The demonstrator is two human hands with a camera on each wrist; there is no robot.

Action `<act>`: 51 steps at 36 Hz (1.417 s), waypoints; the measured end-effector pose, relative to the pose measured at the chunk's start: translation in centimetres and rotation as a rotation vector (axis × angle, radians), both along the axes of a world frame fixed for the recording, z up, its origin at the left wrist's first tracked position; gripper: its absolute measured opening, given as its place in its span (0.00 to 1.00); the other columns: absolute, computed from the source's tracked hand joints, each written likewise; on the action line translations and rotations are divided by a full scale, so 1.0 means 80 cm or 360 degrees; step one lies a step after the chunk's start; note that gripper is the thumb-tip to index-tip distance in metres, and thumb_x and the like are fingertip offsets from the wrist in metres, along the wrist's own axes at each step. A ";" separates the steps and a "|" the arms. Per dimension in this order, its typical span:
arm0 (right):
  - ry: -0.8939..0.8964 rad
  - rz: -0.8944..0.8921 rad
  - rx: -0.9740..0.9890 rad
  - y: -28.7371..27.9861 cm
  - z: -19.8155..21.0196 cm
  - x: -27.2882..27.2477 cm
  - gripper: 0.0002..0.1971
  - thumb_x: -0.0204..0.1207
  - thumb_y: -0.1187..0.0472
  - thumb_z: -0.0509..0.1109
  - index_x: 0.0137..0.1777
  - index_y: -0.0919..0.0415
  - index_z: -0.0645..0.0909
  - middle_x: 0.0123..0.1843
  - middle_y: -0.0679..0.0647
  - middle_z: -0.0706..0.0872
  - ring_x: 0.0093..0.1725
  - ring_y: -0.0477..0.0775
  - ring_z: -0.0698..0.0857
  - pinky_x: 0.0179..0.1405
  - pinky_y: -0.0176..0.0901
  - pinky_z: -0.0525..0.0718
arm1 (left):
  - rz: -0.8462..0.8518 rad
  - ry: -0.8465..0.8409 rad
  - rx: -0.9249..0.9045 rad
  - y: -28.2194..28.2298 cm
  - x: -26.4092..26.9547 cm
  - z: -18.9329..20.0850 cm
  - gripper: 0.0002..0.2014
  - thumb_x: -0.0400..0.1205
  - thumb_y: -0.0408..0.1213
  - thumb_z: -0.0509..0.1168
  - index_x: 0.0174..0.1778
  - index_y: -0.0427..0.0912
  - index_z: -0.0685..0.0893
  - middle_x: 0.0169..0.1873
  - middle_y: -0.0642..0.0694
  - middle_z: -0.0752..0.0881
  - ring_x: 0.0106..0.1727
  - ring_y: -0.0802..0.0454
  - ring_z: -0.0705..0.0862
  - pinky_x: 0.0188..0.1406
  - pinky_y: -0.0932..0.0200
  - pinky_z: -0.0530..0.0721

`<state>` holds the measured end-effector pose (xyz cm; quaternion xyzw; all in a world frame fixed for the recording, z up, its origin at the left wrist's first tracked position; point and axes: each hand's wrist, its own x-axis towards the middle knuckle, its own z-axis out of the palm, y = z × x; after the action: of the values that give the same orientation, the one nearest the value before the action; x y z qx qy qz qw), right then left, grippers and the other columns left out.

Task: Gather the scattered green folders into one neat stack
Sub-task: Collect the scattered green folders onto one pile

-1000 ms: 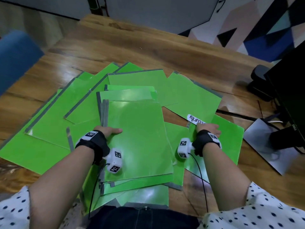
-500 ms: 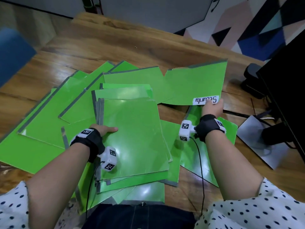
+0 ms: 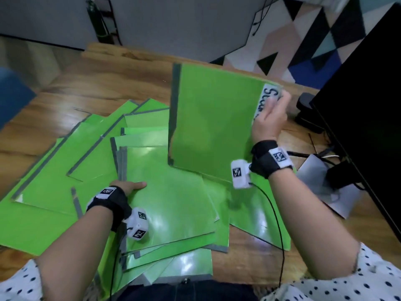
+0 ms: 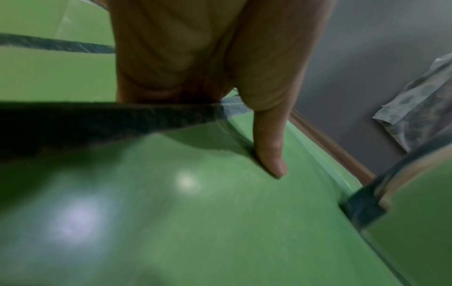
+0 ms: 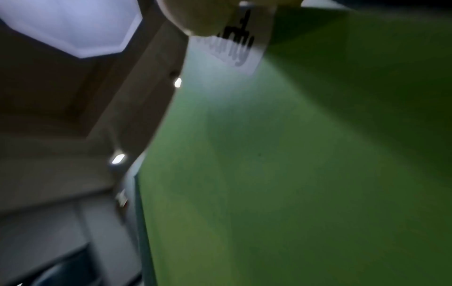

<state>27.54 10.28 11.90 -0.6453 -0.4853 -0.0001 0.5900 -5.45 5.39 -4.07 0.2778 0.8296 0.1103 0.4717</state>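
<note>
Several green folders with grey spines lie fanned over the wooden table [image 3: 104, 81]. A rough stack [image 3: 171, 205] sits in front of me. My left hand [image 3: 130, 186] grips the stack's left spine edge, its thumb [image 4: 271, 152] flat on the top cover [image 4: 195, 222] and its fingers hidden under the edge. My right hand [image 3: 270, 109] pinches the white-labelled corner [image 5: 236, 48] of one folder [image 3: 213, 122] and holds it up, tilted, above the pile. More folders [image 3: 45, 192] spread out to the left, and another [image 3: 262, 220] lies at the right.
A black monitor [image 3: 368, 101] stands at the right on a grey base [image 3: 319, 181], with cables beside it. A black object [image 3: 306, 109] sits behind my right hand. A blue chair [image 3: 13, 94] is at the left, and bare wood shows at the back.
My right hand has lifted the labelled folder off the table's right side, turned it upright and carried it toward the middle. The left hand has stayed on the stack's edge.
</note>
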 end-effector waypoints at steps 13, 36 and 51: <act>0.0124 0.0502 -0.0368 -0.071 -0.097 -0.032 0.18 0.76 0.77 0.63 0.65 0.77 0.66 0.56 0.58 0.81 0.30 0.48 0.78 0.28 0.36 0.76 | -0.0048 0.0056 -0.0037 -0.002 0.004 0.004 0.45 0.67 0.50 0.79 0.72 0.27 0.69 0.64 0.32 0.79 0.64 0.35 0.79 0.66 0.43 0.79; 0.0102 0.0576 -0.1909 -0.067 -0.169 -0.003 0.20 0.79 0.69 0.63 0.71 0.62 0.74 0.63 0.62 0.84 0.56 0.61 0.85 0.53 0.48 0.83 | -0.0046 -0.0121 0.0027 -0.010 0.006 0.017 0.53 0.68 0.68 0.68 0.79 0.31 0.63 0.73 0.31 0.71 0.70 0.35 0.75 0.65 0.43 0.76; -0.0453 0.0287 -0.2135 -0.070 -0.201 -0.026 0.21 0.77 0.48 0.62 0.65 0.60 0.74 0.55 0.58 0.86 0.50 0.59 0.85 0.50 0.53 0.86 | -0.0063 -0.0033 -0.0054 -0.009 0.007 0.013 0.44 0.64 0.47 0.81 0.70 0.28 0.72 0.60 0.32 0.82 0.60 0.36 0.81 0.64 0.43 0.80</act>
<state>25.45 4.69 -4.19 -0.8216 -0.5049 0.2645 -0.0082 -4.86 4.69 -3.03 0.2851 0.8207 0.0898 0.4870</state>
